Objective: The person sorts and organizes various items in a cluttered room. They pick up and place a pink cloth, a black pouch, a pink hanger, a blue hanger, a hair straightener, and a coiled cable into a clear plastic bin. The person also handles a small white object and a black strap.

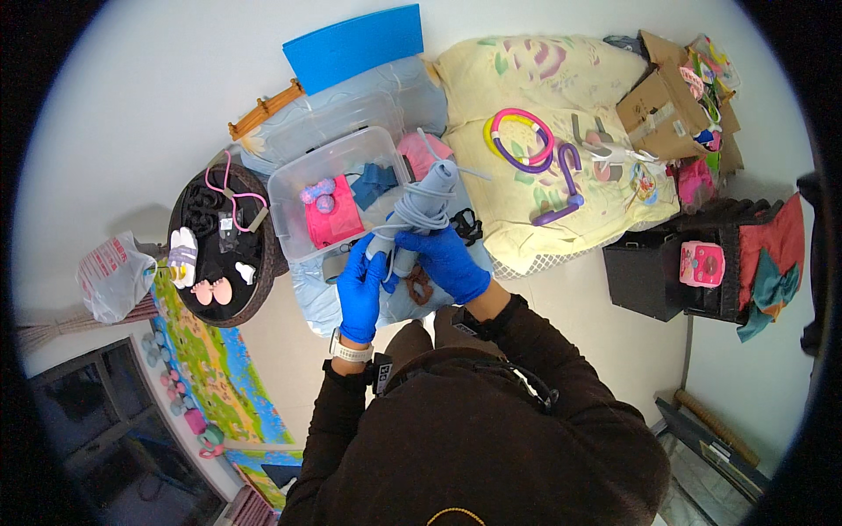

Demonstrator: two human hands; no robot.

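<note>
Both of my hands wear blue gloves and grip a grey-blue bundle [425,200], a thick padded body with cord or tubing wound around its middle. My left hand [358,294] is closed around its lower left end, where a loop of cord hangs down. From the right, my right hand [452,265] presses its fingers against the windings; part of its grip is hidden. The bundle slants up and away, over the right side of a clear plastic bin [279,207]. Inside the bin are a pink cloth [333,226], a pink-and-blue dumbbell-like massager [319,195] and dark blue cloth [374,184].
At left, a round dark wicker table [200,302] bears gloves, pink pads and a pink tube. Pink, yellow and purple rings [526,165] lie on the yellow floral cover [491,237] at right. Beyond stand a cardboard box [653,123] and a black box [640,280].
</note>
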